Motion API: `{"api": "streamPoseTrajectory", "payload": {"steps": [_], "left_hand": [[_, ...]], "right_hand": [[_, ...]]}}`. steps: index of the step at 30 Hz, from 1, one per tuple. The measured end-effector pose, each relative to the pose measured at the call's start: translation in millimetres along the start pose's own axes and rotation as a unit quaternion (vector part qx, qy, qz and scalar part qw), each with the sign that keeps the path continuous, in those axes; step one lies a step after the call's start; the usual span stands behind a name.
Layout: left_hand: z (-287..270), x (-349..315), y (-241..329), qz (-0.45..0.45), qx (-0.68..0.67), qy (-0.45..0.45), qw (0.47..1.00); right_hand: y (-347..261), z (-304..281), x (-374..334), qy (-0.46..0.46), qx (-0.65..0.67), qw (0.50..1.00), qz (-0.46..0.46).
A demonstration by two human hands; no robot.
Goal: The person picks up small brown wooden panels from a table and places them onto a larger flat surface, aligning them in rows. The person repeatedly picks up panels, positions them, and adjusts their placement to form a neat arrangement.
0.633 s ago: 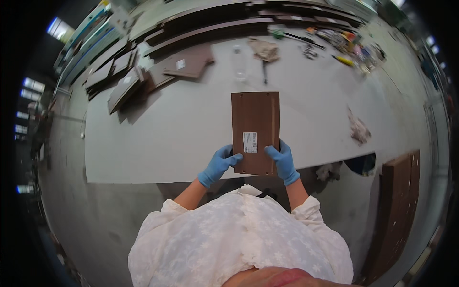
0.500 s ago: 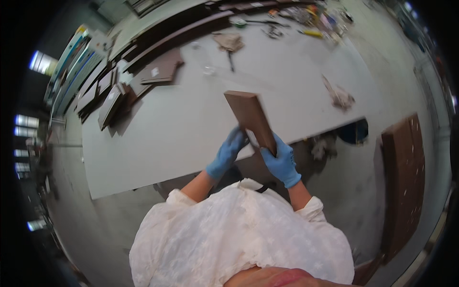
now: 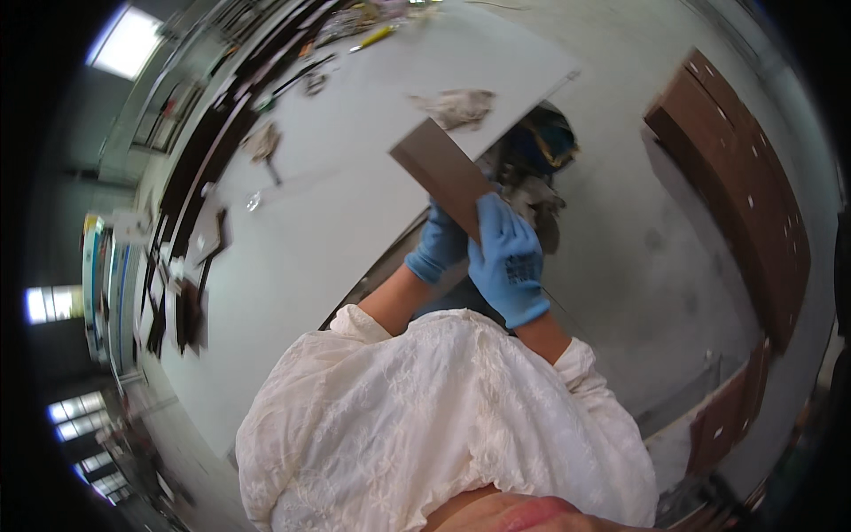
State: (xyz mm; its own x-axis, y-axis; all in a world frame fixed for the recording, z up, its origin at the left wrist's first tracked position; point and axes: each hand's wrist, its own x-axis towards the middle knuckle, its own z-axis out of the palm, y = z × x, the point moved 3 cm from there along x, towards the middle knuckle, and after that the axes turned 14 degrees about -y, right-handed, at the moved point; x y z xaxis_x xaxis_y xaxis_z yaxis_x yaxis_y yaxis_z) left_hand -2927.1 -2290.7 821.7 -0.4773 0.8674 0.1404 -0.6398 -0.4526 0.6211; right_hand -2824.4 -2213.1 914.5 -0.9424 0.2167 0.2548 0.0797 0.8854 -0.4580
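Observation:
A flat brown board (image 3: 441, 170) is held up in front of me, its far end slanting away to the left over the table's edge. Under its near left side sits my left hand (image 3: 441, 239) in a blue glove, its fingers mostly hidden beneath the board. My right hand (image 3: 510, 257), gloved the same, is closed round the near right end, with its fingers lying across the top face. Just beyond the board, a crumpled beige cloth (image 3: 461, 108) rests on the white tabletop (image 3: 328, 195).
Long brown panels (image 3: 740, 177) are stacked on the floor to the right. A dark bin (image 3: 545, 142) stands by the table's edge with a grey rag (image 3: 534, 202) near it. On the table lie another cloth (image 3: 261, 142), a yellow-handled tool (image 3: 372, 38) and more boards (image 3: 182, 310).
My view has swung to the right, bringing the panel stack closer. The board has turned its broad face up, and my right fingers now lie over it.

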Motion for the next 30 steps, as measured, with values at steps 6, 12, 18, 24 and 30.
{"api": "streamPoseTrajectory", "payload": {"steps": [6, 12, 18, 24, 30], "left_hand": [[32.8, 139.2, -64.6, -0.073, 0.045, -0.083, 0.993], [89.8, 290.3, -182.6, -0.167, 0.143, -0.252, 0.942], [164.8, 365.0, -343.3, -0.338, 0.081, -0.157, 0.924], [265.5, 440.9, -493.8, -0.436, 0.053, -0.2, 0.876], [358.2, 524.7, -634.6, -0.475, 0.052, -0.225, 0.849]], "right_hand": [[112.0, -68.5, 13.6, 0.017, -0.103, 0.992, 0.067], [259.1, -160.5, -28.1, 0.106, 0.074, 0.961, 0.243], [406.0, -239.1, -153.6, 0.311, 0.369, 0.805, 0.346], [580.2, -326.4, -272.3, 0.323, 0.471, 0.732, 0.372], [745.5, -412.2, -353.0, 0.303, 0.531, 0.706, 0.356]]}}
